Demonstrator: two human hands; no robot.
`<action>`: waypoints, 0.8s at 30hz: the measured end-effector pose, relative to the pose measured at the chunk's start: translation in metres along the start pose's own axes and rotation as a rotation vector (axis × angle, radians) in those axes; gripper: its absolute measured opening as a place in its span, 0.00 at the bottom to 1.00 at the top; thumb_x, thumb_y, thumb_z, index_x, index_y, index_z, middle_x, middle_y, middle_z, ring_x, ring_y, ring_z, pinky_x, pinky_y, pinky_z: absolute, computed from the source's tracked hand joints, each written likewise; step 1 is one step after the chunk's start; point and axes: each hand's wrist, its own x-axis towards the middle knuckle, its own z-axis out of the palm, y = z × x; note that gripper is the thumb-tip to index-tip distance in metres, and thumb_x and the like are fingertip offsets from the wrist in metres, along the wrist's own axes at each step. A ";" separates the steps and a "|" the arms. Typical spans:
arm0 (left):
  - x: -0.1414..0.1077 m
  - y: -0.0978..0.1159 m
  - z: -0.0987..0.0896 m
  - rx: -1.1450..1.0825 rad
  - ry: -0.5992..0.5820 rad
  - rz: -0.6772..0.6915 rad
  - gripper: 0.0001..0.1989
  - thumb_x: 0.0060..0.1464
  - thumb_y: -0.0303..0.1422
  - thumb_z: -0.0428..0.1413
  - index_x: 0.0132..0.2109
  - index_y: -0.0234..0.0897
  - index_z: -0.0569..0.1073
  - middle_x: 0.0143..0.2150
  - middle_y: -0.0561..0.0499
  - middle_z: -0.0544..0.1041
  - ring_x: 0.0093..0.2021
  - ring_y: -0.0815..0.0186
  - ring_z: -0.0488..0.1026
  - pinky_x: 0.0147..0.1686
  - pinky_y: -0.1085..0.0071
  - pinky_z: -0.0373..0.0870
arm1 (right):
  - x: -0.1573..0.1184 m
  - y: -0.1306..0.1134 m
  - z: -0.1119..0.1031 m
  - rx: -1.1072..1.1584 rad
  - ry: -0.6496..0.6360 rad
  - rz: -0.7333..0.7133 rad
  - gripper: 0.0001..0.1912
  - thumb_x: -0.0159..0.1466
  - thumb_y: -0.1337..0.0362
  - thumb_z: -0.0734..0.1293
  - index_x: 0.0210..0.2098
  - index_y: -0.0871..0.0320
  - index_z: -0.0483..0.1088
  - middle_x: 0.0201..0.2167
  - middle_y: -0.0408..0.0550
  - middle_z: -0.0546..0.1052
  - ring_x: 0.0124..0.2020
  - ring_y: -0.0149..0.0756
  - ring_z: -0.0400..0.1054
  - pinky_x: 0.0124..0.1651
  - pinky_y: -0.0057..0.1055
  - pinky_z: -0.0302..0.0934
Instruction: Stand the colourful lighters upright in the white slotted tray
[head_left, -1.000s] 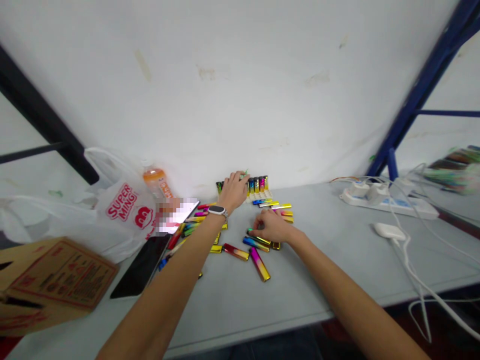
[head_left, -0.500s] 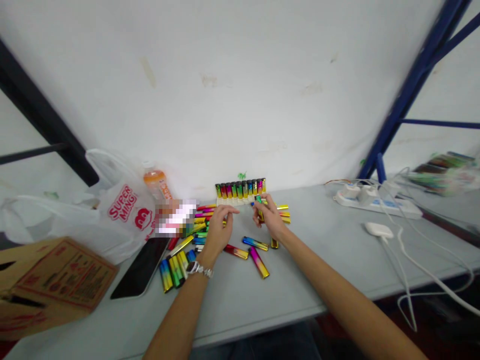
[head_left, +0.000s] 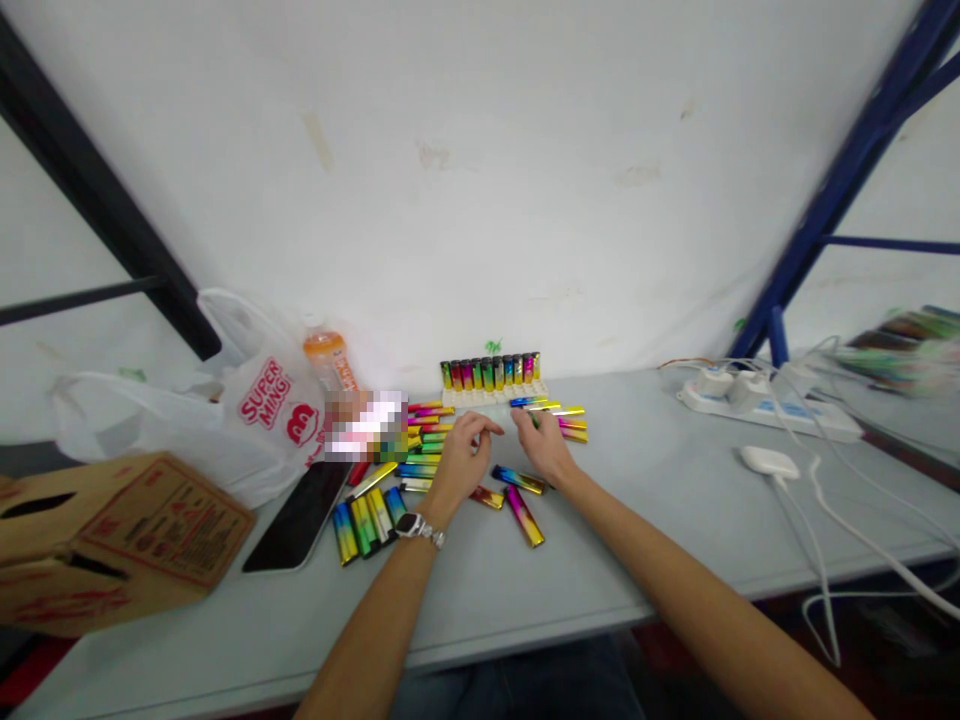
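A row of several colourful lighters [head_left: 491,374] stands upright in a white tray [head_left: 495,397] against the wall. My left hand [head_left: 465,455], with a watch on the wrist, hovers in front of the tray with its fingers bent and partly stretched; I see nothing in it. Close to its right, my right hand [head_left: 544,445] is closed, with a bit of green lighter showing at its fingers. A blue and gold lighter [head_left: 519,480] and a pink and gold lighter [head_left: 524,516] lie below the hands. Many more lighters [head_left: 367,520] lie to the left.
On the left are a cardboard box [head_left: 135,540], a black phone [head_left: 298,520], a white plastic bag [head_left: 247,420] and an orange bottle [head_left: 330,360]. A power strip [head_left: 772,408] and a white charger [head_left: 769,462] with cables sit on the right of the grey table [head_left: 675,500].
The view has shifted slightly, so most things sit further right. My right hand has drawn closer to my left and turned, hiding most of the green lighter at its fingers.
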 end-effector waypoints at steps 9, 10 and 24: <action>0.000 0.001 -0.003 -0.018 -0.011 -0.004 0.14 0.57 0.21 0.47 0.34 0.38 0.76 0.37 0.48 0.75 0.41 0.64 0.73 0.39 0.68 0.69 | 0.000 -0.004 0.002 -0.073 0.039 -0.097 0.18 0.66 0.53 0.58 0.23 0.55 0.59 0.20 0.38 0.60 0.27 0.32 0.55 0.33 0.30 0.47; 0.000 0.002 -0.003 -0.017 -0.010 -0.008 0.14 0.57 0.21 0.47 0.34 0.38 0.76 0.37 0.48 0.75 0.41 0.64 0.73 0.39 0.68 0.69 | -0.001 -0.004 0.003 -0.064 0.015 -0.083 0.20 0.66 0.51 0.58 0.23 0.56 0.59 0.19 0.38 0.60 0.26 0.31 0.54 0.32 0.30 0.47; 0.000 0.004 0.009 -0.157 0.052 -0.056 0.09 0.61 0.31 0.53 0.47 0.38 0.74 0.41 0.48 0.76 0.39 0.66 0.74 0.33 0.72 0.71 | -0.001 0.000 0.005 0.057 -0.067 0.004 0.22 0.66 0.45 0.58 0.25 0.55 0.60 0.19 0.39 0.61 0.24 0.32 0.56 0.28 0.30 0.50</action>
